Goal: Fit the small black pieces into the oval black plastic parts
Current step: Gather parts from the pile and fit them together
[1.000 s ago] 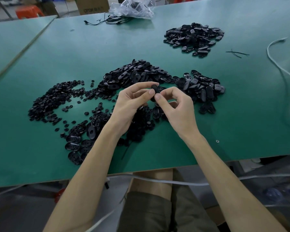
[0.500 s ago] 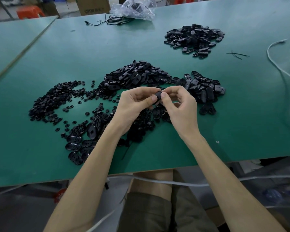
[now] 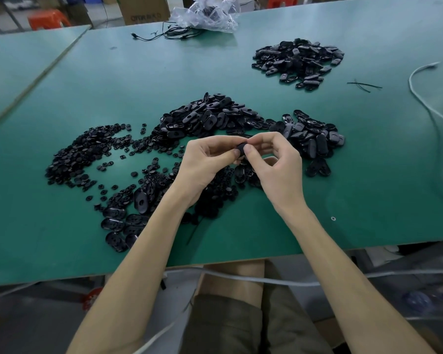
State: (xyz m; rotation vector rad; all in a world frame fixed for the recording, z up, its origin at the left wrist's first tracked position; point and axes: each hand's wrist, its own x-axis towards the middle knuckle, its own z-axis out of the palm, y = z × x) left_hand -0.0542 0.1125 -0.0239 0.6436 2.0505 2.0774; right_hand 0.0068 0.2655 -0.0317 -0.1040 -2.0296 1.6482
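Over the last second the left grip [image 3: 207,164] and right grip [image 3: 279,164] have closed in on each other and come a little nearer the near edge of the counter [image 3: 317,213]. A second ago the left forefinger and thumb reached out long toward the oval part [image 3: 241,150], and much of that part showed between the fingertips of both grips. Now the fingers of both are curled tighter, the two thumb tips lie side by side on the part, nearly touching, and only a small dark patch of it shows between them. The right wrist has dropped slightly.
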